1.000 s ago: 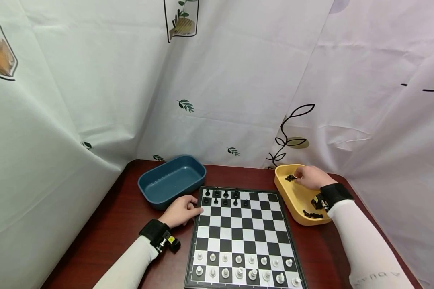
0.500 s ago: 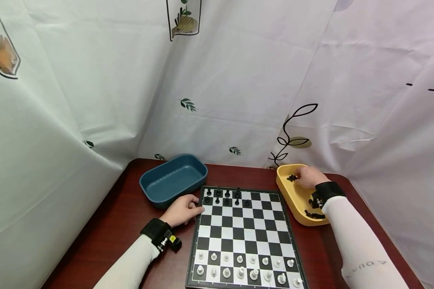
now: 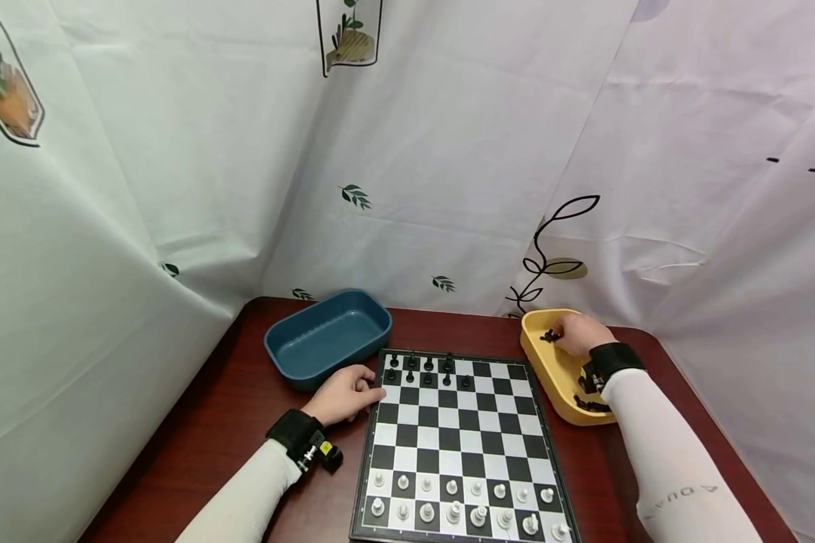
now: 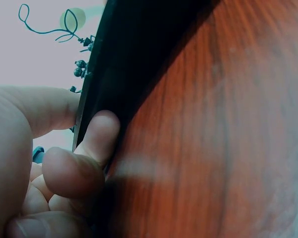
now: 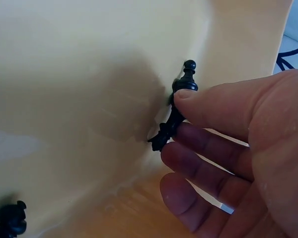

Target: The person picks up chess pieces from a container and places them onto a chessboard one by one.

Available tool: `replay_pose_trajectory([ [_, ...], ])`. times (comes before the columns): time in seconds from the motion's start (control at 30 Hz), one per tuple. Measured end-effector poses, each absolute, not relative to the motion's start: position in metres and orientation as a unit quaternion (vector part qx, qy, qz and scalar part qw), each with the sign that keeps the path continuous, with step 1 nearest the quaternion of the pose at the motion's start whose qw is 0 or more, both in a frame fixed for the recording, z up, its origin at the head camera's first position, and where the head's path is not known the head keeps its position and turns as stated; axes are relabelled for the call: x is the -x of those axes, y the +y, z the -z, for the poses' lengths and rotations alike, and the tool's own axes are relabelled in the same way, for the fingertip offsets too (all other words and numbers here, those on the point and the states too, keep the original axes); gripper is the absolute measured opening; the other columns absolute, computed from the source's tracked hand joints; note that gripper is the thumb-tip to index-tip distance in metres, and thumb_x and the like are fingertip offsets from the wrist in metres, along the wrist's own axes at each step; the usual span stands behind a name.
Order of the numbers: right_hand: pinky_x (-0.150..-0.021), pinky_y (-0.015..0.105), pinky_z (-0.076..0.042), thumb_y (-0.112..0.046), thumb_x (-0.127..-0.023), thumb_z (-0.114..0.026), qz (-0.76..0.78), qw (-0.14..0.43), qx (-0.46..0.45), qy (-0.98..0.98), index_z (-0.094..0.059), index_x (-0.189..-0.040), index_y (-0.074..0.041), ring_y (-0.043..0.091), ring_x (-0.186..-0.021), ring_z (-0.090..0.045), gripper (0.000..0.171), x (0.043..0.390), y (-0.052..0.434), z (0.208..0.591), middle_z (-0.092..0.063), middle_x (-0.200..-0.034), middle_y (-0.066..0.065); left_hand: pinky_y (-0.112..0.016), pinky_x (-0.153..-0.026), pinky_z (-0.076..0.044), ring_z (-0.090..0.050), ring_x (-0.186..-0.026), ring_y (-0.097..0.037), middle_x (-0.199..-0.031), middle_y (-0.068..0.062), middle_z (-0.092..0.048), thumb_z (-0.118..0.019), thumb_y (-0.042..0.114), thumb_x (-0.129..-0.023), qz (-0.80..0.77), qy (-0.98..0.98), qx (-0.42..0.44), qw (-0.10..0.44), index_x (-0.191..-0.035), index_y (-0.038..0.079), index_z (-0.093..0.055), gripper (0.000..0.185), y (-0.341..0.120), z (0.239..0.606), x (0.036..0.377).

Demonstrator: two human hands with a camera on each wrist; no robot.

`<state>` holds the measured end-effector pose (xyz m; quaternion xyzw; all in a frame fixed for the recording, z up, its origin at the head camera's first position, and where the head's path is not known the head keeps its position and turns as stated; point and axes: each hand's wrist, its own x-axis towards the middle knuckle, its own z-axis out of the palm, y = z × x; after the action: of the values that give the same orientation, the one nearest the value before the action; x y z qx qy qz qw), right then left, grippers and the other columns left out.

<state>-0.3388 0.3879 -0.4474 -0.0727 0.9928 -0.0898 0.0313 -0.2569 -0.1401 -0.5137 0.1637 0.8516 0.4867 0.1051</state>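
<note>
Standing in two full rows along the near edge of the chessboard (image 3: 458, 445), the white pieces (image 3: 462, 501) are already set. At the board's left rim, toward its far corner, the left hand (image 3: 345, 394) grips the edge; the left wrist view shows thumb above and curled fingers (image 4: 97, 136) against the black side wall, the board lying flat on the dark red table (image 3: 210, 422). A few black pieces (image 3: 424, 367) occupy the far left squares. Beyond the left hand sits a blue tray (image 3: 326, 335). To the right of the board lies a yellow tray (image 3: 550, 373), holding loose black pieces (image 3: 589, 405) near its front. Deep in that tray the right hand (image 3: 580, 333) pinches a black chess piece (image 5: 176, 111) between thumb and fingers, the piece slanted against the tray wall. A sound lift probably calls for a firm pinch at the piece's waist, raising it straight clear of the rim, while the left hand keeps the board from sliding.
</note>
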Motion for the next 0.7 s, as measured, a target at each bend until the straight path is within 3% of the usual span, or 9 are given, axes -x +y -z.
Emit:
replay_pose_trajectory([
  [0.33, -0.071, 0.040, -0.046, -0.001, -0.091, -0.074, 0.084, 0.031, 0.069, 0.994, -0.063, -0.098, -0.003, 0.029, -0.081, -0.059, 0.013, 0.336, 0.391, 0.454, -0.060, -0.086, 0.009, -0.032, -0.048, -0.046, -0.052, -0.044, -0.013, -0.069, 0.000, -0.066, -0.082, 0.030, -0.102, -0.487, 0.851, -0.164, 0.107, -0.136, -0.007, -0.064, 0.053, -0.139, 0.514, 0.256],
  [0.7, -0.067, 0.036, -0.047, -0.001, -0.090, -0.072, 0.108, 0.059, 0.074, 0.990, -0.068, -0.103, 0.005, 0.027, -0.077, -0.061, 0.015, 0.329, 0.389, 0.447, -0.066, -0.089, 0.011, -0.032, -0.049, -0.048, -0.053, -0.044, -0.013, -0.069, 0.000, -0.066, -0.082, 0.028, -0.101, -0.484, 0.853, -0.163, 0.105, -0.134, -0.006, -0.065, 0.050, -0.139, 0.513, 0.257],
])
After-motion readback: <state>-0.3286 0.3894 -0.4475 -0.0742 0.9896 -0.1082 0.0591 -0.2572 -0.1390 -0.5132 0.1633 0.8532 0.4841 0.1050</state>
